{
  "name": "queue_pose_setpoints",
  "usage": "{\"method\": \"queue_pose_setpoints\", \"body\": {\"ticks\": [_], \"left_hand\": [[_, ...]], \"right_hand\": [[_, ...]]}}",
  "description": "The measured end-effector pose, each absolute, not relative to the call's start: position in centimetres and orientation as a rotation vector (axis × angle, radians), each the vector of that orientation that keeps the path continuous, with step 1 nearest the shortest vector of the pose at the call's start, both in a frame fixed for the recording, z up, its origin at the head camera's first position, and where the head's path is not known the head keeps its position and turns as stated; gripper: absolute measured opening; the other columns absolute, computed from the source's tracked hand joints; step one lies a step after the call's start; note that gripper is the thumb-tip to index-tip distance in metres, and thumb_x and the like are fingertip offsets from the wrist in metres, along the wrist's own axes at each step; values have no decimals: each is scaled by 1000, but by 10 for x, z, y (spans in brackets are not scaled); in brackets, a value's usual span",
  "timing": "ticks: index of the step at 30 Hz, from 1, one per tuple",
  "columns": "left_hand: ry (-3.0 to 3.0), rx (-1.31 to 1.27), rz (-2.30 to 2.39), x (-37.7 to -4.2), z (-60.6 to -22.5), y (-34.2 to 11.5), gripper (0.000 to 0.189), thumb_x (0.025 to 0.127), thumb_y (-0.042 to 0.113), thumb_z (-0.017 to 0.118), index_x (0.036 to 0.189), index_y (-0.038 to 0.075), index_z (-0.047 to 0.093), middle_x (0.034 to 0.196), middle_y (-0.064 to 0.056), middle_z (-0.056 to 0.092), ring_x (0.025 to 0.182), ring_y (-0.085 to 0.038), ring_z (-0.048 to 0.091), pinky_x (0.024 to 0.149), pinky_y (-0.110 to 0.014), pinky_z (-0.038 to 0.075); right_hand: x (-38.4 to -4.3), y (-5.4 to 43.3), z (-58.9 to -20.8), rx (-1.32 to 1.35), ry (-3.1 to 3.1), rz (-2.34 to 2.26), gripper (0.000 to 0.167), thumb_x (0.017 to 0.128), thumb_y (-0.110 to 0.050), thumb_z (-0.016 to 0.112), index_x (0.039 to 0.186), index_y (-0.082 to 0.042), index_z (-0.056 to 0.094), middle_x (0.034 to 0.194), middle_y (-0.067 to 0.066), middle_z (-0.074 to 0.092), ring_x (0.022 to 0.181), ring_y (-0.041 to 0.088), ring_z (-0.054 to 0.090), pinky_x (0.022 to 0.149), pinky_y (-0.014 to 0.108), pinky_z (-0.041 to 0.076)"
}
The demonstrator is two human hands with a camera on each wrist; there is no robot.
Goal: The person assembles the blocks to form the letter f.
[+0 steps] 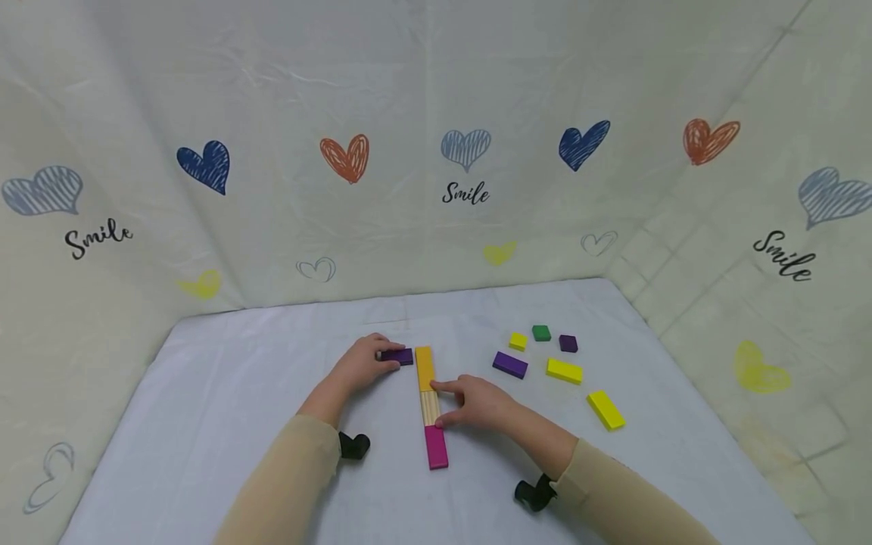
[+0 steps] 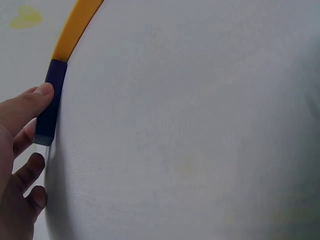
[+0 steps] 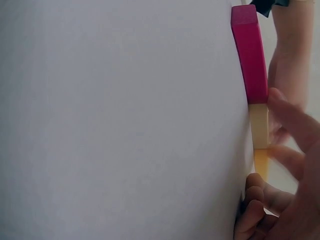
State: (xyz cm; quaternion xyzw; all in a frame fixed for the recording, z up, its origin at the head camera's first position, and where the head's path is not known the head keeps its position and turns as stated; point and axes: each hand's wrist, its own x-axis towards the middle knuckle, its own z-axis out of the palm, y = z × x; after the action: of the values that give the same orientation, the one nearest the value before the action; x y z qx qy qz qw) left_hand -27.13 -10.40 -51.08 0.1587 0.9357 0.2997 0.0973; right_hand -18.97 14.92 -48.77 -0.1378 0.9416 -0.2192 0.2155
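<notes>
My left hand (image 1: pixel 359 365) pinches a dark purple block (image 1: pixel 405 356) between thumb and fingers. That block lies crosswise with one end right beside the far part of an orange block (image 1: pixel 424 366). A plain wooden block (image 1: pixel 430 409) and a pink block (image 1: pixel 437 448) continue from the orange one in a straight row toward me. At the row's right side is my right hand (image 1: pixel 485 403), its index fingertip near the orange-wood joint and its thumb near the wood-pink joint. The right wrist view shows its other fingers bent beside the row.
Farther right lie another purple block (image 1: pixel 510 365), two long yellow blocks (image 1: pixel 564 371), and small yellow (image 1: pixel 518 341), green (image 1: pixel 541 333) and dark purple (image 1: pixel 568 344) blocks. White cloth (image 1: pixel 225 424) covers the table. A curtain printed with hearts (image 1: pixel 395 242) hangs behind it.
</notes>
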Motion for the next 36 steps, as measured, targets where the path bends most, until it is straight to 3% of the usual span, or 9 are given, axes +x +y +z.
{"method": "queue_pose_setpoints", "body": {"ticks": [14,23,36], "left_hand": [[2777,478,864,-274,-516,-101,37,92,35,72,128,34,68,126,-3,57,116,-25,53,104,-47,41],[2780,488,897,-272,-515,-100,36,92,36,71,128,31,68,124,-2,59,114,-25,54,101,-48,43],[2754,420,933,-275,-519,-99,32,95,36,67,127,35,68,127,-4,60,118,-27,53,104,-50,41]], "right_hand": [[-190,148,-486,-378,2615,-597,74,77,-49,81,144,-37,52,85,-2,53,77,14,51,64,27,47],[-189,148,-486,-383,2615,-597,74,77,-50,81,144,-37,52,84,-2,53,78,14,51,64,27,47],[-188,149,-488,-386,2619,-599,74,76,-51,81,144,-37,52,85,-3,53,79,14,51,64,27,46]]}}
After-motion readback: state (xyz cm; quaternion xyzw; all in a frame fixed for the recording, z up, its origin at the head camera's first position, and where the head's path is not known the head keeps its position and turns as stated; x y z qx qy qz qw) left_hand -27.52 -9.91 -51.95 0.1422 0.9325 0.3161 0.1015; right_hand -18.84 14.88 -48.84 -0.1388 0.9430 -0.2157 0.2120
